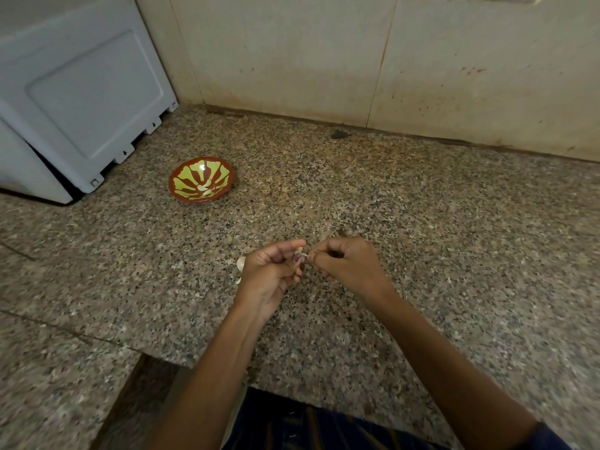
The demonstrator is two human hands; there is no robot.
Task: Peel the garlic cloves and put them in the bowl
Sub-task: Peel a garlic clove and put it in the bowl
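garlic clove (pixel 301 253) pinched between our left hand (pixel 271 271) and right hand (pixel 345 263), fingertips together; bowl (pixel 202 179) with peeled cloves (pixel 205 186) far up-left of hands.

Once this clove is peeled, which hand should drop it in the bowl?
Probably the left hand: it pinches the small pale garlic clove and lies nearer the red-and-yellow patterned bowl, up-left on the counter.

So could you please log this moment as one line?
left hand: holds garlic clove | right hand: peeling it | bowl: holds peeled cloves
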